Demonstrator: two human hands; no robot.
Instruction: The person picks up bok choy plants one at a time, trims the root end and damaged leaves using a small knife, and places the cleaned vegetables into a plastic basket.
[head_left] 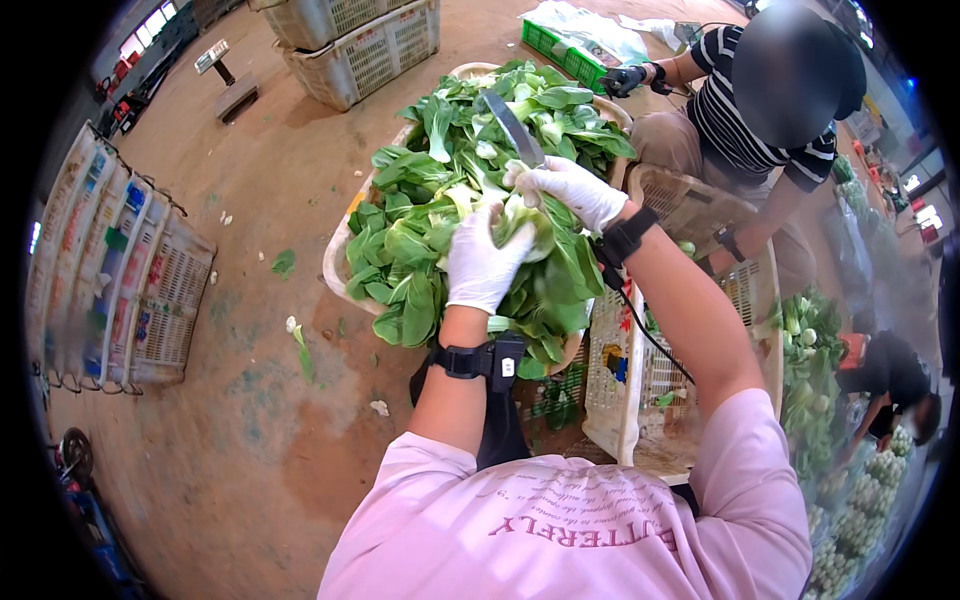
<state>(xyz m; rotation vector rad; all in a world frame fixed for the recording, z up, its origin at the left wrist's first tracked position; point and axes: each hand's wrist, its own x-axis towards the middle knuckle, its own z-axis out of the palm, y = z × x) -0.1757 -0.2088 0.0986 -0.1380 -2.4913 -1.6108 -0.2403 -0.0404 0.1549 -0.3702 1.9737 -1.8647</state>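
Observation:
Both my hands wear white gloves and are over a large crate [334, 262] heaped with loose bok choy [410, 245]. My left hand [487, 262] is closed round a head of bok choy [552, 272], its leaves hanging toward me. Close beside it, my right hand [578, 192] grips a curved knife [513, 128]. The blade points away and to the left above the heap. The knife's handle is mostly hidden in my fist. Between the two hands shows the pale stem end of the greens.
An off-white slatted crate [655, 420] stands at my right. A person in a striped shirt [735, 100] works beyond it. Stacked crates stand at the left [165, 300] and far back [370, 55]. Leaf scraps [284, 264] lie on the floor. More greens [812, 330] pile at far right.

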